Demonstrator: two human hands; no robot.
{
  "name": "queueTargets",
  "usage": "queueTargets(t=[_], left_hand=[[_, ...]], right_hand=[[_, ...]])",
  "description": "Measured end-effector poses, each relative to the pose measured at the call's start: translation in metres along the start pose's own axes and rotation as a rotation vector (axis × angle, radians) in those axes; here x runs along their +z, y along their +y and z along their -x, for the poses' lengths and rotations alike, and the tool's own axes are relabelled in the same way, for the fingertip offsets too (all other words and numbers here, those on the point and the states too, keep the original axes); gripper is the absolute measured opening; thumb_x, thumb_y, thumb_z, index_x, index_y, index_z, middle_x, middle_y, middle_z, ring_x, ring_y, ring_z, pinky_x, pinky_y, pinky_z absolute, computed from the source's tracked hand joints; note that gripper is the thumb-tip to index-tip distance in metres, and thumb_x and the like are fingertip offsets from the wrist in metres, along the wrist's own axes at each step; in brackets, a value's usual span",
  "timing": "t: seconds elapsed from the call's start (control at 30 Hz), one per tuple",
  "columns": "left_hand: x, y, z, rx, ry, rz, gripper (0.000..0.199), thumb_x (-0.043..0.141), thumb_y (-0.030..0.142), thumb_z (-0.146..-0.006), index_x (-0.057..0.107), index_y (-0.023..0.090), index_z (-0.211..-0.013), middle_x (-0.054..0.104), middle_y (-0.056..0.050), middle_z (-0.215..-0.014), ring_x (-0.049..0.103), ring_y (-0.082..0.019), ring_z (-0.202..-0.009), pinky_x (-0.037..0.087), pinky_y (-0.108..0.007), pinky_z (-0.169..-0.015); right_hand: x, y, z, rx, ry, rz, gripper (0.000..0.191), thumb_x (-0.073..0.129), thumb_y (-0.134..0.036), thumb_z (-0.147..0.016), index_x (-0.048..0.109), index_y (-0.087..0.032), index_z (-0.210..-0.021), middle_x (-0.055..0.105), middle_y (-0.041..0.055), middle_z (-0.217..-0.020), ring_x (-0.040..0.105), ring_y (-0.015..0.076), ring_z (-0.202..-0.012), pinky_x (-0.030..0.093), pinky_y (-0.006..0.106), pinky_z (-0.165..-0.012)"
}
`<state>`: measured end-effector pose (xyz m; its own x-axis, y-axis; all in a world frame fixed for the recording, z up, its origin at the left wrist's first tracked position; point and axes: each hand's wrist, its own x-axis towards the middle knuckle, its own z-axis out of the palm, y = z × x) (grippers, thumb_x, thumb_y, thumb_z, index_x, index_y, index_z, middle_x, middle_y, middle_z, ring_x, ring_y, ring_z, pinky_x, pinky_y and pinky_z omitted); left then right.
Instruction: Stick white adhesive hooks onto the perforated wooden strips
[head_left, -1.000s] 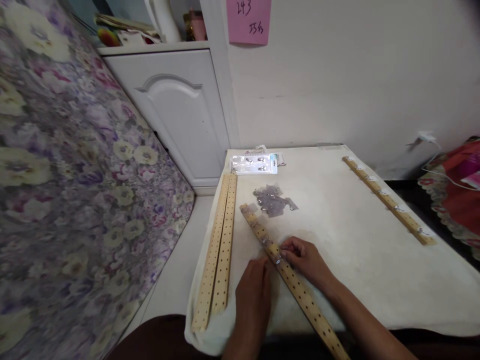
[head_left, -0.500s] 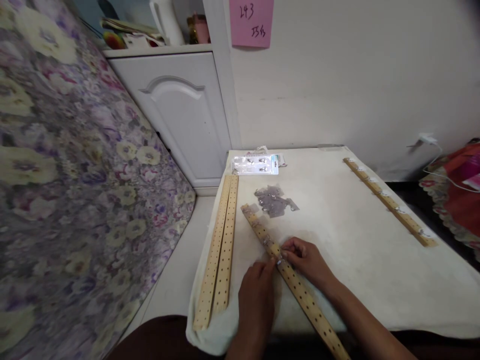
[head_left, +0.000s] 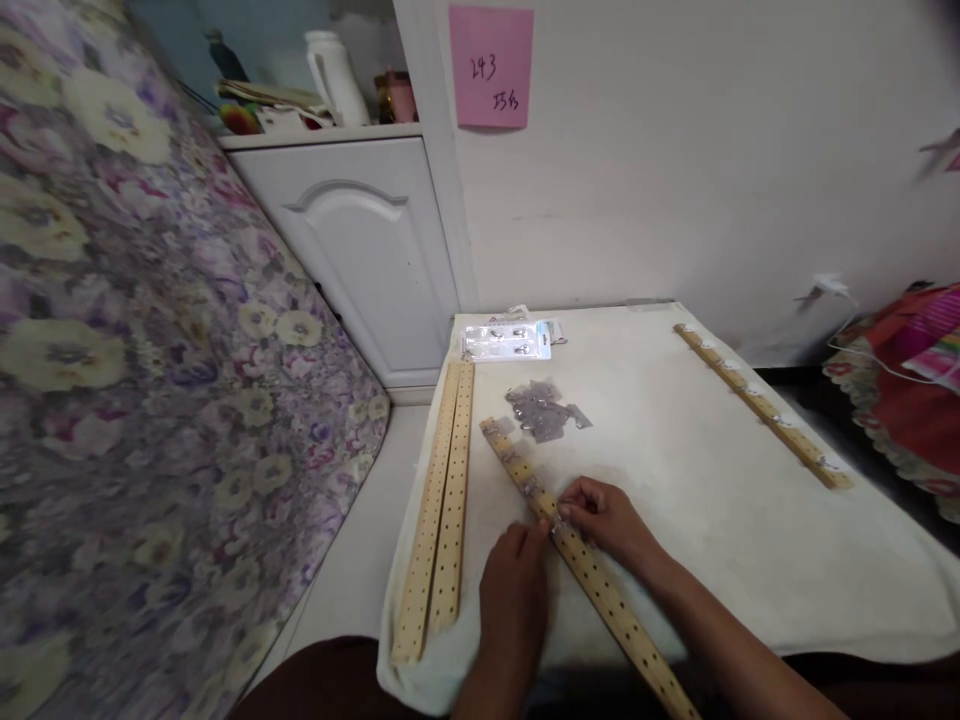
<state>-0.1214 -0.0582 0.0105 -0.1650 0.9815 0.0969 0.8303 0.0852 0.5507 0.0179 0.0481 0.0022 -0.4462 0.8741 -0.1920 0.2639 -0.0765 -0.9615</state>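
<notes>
1. Pink note (head_left: 491,85) on the wall (head_left: 660,170): handwritten, dark ink, top line reads "243"; the first digit is loosely drawn.
2. Same note, lower right: two handwritten Chinese characters, first looks like 巧, second not certain.
3. Clear package (head_left: 510,343) at the table's far edge (head_left: 592,309): blue printed patch, lettering too small to read.

Tbl (head_left: 622,400) w/ white cloth: 2 perf'd wood strips (head_left: 427,510) adj., L edge; blister pks (head_left: 506,341), far L corner; pile of small clear pcs (head_left: 544,410) L of ctr; diag. perf'd strip (head_left: 600,588), nr end past front edge; strip w/ clear pcs (head_left: 761,406), R side
</notes>
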Motion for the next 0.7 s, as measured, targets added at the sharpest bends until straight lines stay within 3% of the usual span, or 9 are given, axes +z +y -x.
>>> queueTargets(t=[0.17, 0.37, 0.5, 0.6, 0.7], left_hand=[[0.000, -0.008, 0.001, 0.060, 0.018, 0.039, 0.037, 0.034, 0.015, -0.090, 0.057, 0.024, -0.119, 0.060, -0.005, -0.096, 0.059, -0.017, -0.091, 0.048, -0.030, -0.079], [-0.001, -0.009, 0.003, 0.066, 0.042, 0.126, 0.037, 0.033, 0.017, -0.092, 0.054, 0.023, -0.121, 0.061, -0.006, -0.101, 0.058, -0.018, -0.096, 0.049, -0.034, -0.085], [-0.001, -0.008, 0.002, 0.055, 0.076, 0.200, 0.034, 0.036, 0.018, -0.091, 0.053, 0.021, -0.120, 0.062, -0.007, -0.104, 0.059, -0.018, -0.099, 0.049, -0.036, -0.088], [-0.001, -0.008, 0.002, 0.032, 0.082, 0.202, 0.032, 0.038, 0.018, -0.089, 0.054, 0.020, -0.118, 0.063, -0.006, -0.100, 0.061, -0.019, -0.096, 0.051, -0.036, -0.085], [-0.002, -0.007, 0.001, 0.022, 0.109, 0.195, 0.032, 0.040, 0.018, -0.088, 0.055, 0.021, -0.116, 0.064, -0.006, -0.100, 0.062, -0.019, -0.096, 0.051, -0.035, -0.084]], right_hand=[[-0.001, -0.004, 0.006, -0.044, 0.009, -0.015, 0.019, 0.056, -0.038, -0.078, 0.062, -0.020, -0.081, 0.052, -0.0067, -0.056, 0.044, 0.0073, -0.038, 0.036, 0.021, -0.040], [-0.005, 0.003, 0.011, -0.074, 0.146, -0.052, 0.028, 0.056, -0.042, -0.079, 0.060, -0.019, -0.094, 0.060, -0.0027, -0.071, 0.053, 0.0096, -0.045, 0.042, 0.024, -0.046], [-0.013, 0.010, 0.011, -0.080, 0.171, -0.056, 0.027, 0.057, -0.042, -0.079, 0.060, -0.019, -0.092, 0.056, -0.0045, -0.060, 0.053, 0.0116, -0.047, 0.042, 0.024, -0.047], [-0.026, 0.013, -0.001, -0.094, 0.206, 0.004, 0.028, 0.055, -0.042, -0.079, 0.061, -0.018, -0.092, 0.054, -0.0052, -0.054, 0.052, 0.0122, -0.045, 0.042, 0.024, -0.046], [-0.041, 0.011, -0.026, -0.147, 0.303, 0.130, 0.027, 0.051, -0.040, -0.080, 0.061, -0.017, -0.091, 0.059, -0.0026, -0.061, 0.054, 0.0127, -0.049, 0.043, 0.025, -0.048]])
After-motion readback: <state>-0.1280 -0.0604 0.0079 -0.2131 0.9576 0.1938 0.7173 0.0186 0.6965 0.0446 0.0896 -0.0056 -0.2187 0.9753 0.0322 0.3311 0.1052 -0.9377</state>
